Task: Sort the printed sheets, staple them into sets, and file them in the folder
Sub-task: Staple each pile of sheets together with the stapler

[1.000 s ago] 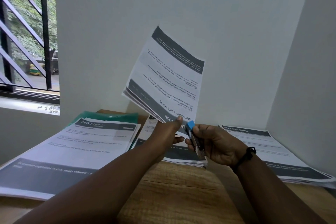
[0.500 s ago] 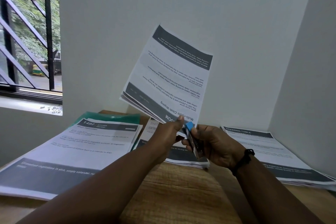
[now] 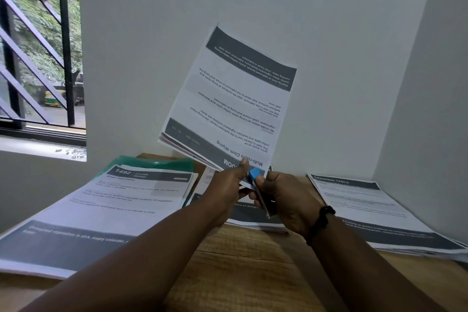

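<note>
My left hand pinches the lower corner of a set of printed sheets, held upright and upside down above the table, thumb on the dark header. My right hand grips a small stapler with a blue tip, whose jaws sit over the same corner of the set. A green plastic folder lies at the back left, mostly under a stack of kitchen sheets. A middle stack is partly hidden behind my hands. A third stack headed "Dressing Table" lies at the right.
The wooden table stands in a corner between two white walls. A barred window is at the left, with small bits on its sill.
The held set has shifted slightly right and up in view, and the stapler tip sits a little further onto the corner. Both hands keep their grips.
</note>
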Tool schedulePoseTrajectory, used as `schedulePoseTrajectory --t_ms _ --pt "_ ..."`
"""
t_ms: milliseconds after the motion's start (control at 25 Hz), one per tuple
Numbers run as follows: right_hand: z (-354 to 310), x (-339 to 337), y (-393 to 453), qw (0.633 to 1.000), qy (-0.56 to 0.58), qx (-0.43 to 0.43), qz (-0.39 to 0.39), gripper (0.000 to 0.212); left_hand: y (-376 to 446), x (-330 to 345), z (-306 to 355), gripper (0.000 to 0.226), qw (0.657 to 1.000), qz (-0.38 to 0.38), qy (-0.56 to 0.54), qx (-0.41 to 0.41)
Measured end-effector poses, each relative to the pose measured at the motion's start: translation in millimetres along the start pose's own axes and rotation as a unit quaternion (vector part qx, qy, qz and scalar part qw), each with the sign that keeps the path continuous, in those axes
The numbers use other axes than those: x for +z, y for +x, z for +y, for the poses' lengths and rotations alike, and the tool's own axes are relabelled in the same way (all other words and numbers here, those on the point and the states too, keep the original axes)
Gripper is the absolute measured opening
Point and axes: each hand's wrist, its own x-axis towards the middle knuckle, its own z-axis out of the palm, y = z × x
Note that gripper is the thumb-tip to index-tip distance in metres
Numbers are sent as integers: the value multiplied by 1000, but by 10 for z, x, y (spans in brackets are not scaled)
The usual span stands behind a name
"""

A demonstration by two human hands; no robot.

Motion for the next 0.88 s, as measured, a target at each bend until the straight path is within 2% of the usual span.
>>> schedulePoseTrajectory --t_ms 160,320,400,480,520,600,760,800,880 --pt "60 40 48 999 -10 -19 38 17 -26 23 10 32 1000 0 -19 -5" --pt "78 27 44 1000 -3 -21 13 19 -23 12 43 35 1000 -1 -22 2" --pt "53 -28 37 999 41 -6 -26 21 5 -6 73 37 999 -1 -40 4" --pt "-8 -135 43 995 91 9 -51 23 9 -2 141 26 995 5 -99 1" --pt "-31 -205 58 992 112 16 -51 25 6 -3 189 19 991 8 -130 0" --pt "-62 -374 105 988 149 25 -32 37 -21 -22 312 22 988 -1 -155 -9" --pt "-80 -751 162 976 215 12 8 65 -246 -221 722 26 993 -111 -14 -44" --pt "-56 -862 158 970 243 -1 5 68 -298 -315 828 30 987 -149 36 -58" --pt "17 -1085 178 949 310 -39 -51 63 -338 -497 982 33 972 -198 103 -69"
